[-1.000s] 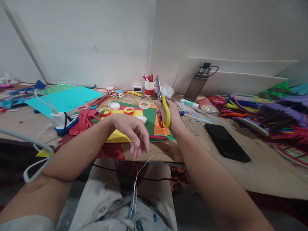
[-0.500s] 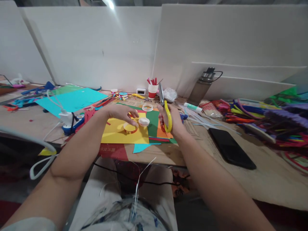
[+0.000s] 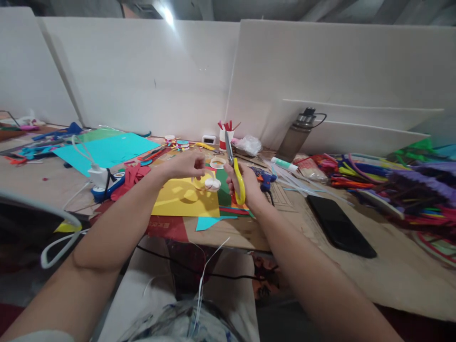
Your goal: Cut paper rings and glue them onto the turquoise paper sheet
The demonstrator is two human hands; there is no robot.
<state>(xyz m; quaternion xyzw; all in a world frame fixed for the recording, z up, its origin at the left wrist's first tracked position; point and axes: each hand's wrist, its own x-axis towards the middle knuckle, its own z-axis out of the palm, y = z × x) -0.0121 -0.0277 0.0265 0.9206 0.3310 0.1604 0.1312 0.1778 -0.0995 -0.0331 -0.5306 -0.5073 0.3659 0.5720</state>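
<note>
My left hand point(image 3: 187, 165) is closed in a pinch on a pale paper ring point(image 3: 198, 182), blurred and held just above the yellow paper point(image 3: 169, 199). A shadow falls on the sheet beneath it. My right hand point(image 3: 249, 183) grips scissors point(image 3: 239, 180) by their yellow handles, blades pointing up and away from me. Between my hands lies a small white round piece point(image 3: 213, 185). Behind it, another white ring point(image 3: 217, 163) rests on green paper point(image 3: 223, 183).
A red and white paper cup point(image 3: 223, 140) with red sticks stands at the back. To the right are a dark bottle point(image 3: 295, 137), a blue glue gun point(image 3: 266, 180) and a black phone point(image 3: 340, 225). Blue sheets point(image 3: 110, 149) and a power strip point(image 3: 107, 185) lie left.
My left hand has picked the paper ring up off the yellow paper. My right hand with the scissors has shifted left, closer to the left hand. The view has tilted up slightly.
</note>
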